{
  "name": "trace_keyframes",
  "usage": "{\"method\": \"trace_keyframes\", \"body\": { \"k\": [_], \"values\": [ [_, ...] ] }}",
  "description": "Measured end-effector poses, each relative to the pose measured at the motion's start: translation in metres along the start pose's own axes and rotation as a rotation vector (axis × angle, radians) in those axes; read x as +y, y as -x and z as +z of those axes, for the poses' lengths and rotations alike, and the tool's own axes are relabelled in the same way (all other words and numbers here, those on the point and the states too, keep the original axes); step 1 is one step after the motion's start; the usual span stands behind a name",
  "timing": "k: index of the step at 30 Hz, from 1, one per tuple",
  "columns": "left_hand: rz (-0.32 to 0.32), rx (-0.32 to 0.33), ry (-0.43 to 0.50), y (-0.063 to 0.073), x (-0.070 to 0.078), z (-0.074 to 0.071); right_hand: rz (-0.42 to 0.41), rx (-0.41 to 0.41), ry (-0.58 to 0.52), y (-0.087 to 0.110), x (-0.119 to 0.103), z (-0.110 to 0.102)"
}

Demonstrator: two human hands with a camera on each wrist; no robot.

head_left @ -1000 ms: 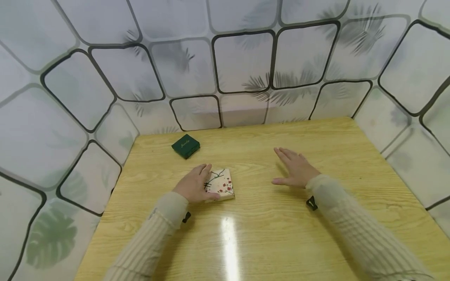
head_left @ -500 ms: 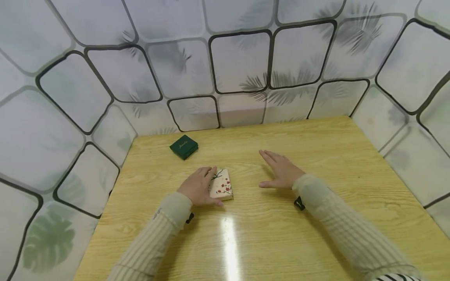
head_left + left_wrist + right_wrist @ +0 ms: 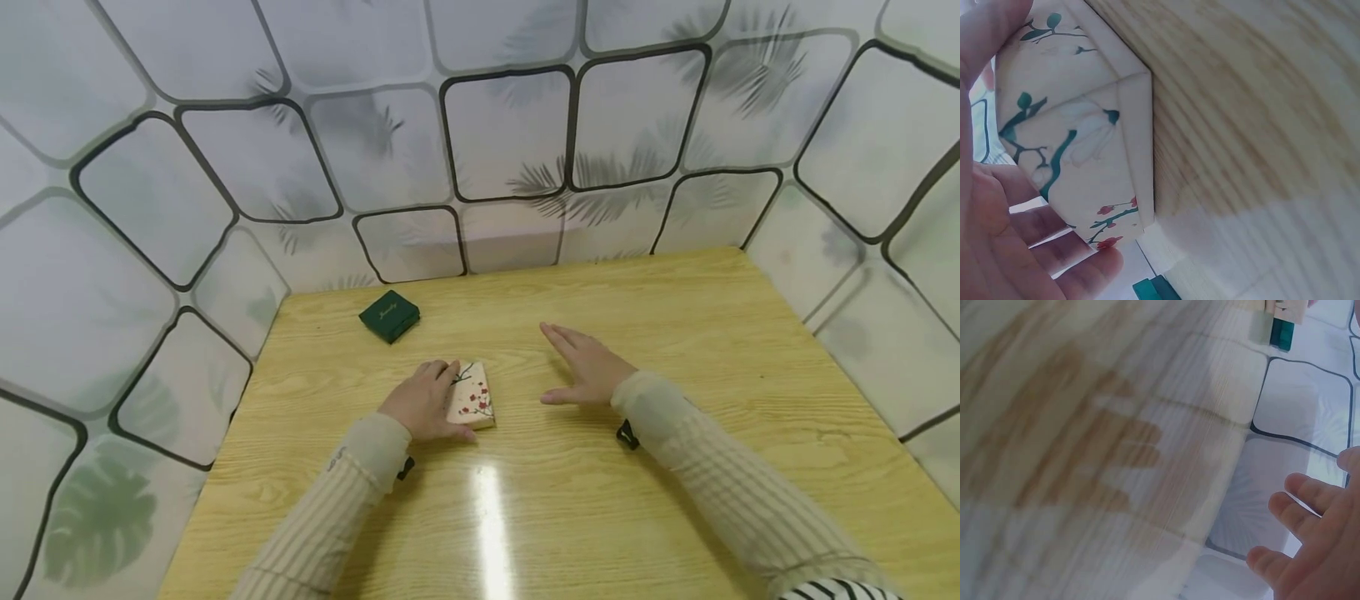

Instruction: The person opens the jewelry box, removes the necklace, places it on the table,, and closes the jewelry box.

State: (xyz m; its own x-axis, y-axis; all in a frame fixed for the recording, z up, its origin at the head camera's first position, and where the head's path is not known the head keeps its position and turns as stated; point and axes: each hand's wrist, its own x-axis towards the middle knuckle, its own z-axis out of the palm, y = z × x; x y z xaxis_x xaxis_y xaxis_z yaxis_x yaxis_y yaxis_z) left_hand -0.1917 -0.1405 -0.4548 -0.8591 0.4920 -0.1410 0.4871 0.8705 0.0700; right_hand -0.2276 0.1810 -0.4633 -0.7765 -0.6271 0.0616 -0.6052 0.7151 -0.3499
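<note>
A small cream box [image 3: 475, 398] printed with dark twigs and red blossoms lies flat on the wooden table. My left hand [image 3: 422, 404] holds it from the left, fingers along its far side and thumb along its near side. In the left wrist view, the floral box [image 3: 1079, 137] shows a fold line across it, between the thumb and the fingers [image 3: 1060, 244]. Part of it is hidden under the hand. To the right, apart from the box, my right hand [image 3: 588, 367] hovers over the table with fingers extended, thumb apart, holding nothing.
A dark green box [image 3: 389, 317] with gold lettering sits farther back on the left. Patterned fabric walls [image 3: 510, 133] border the wooden table [image 3: 675, 308] at the back and both sides. A bright light streak reflects off the table's front part.
My right hand has moved left, nearer to the floral box. The left hand has slid slightly right over the box, then stayed. Both boxes keep their places.
</note>
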Motion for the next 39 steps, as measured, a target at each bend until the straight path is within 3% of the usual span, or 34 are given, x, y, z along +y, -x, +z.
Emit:
{"method": "trace_keyframes", "body": {
  "k": [6,17,28,39],
  "values": [
    [-0.012,0.000,-0.012,-0.002,0.000,0.001,-0.001,-0.019,-0.002,-0.003,-0.004,0.002],
    [0.035,0.028,0.000,-0.009,0.006,0.003,-0.001,-0.032,-0.006,-0.004,-0.007,0.008],
    [0.030,0.024,-0.007,-0.015,0.013,0.003,0.038,-0.093,-0.071,-0.008,-0.017,0.013],
    [0.051,0.043,0.015,-0.020,0.018,0.003,0.040,-0.126,-0.057,-0.012,-0.021,0.019]
  ]
}}
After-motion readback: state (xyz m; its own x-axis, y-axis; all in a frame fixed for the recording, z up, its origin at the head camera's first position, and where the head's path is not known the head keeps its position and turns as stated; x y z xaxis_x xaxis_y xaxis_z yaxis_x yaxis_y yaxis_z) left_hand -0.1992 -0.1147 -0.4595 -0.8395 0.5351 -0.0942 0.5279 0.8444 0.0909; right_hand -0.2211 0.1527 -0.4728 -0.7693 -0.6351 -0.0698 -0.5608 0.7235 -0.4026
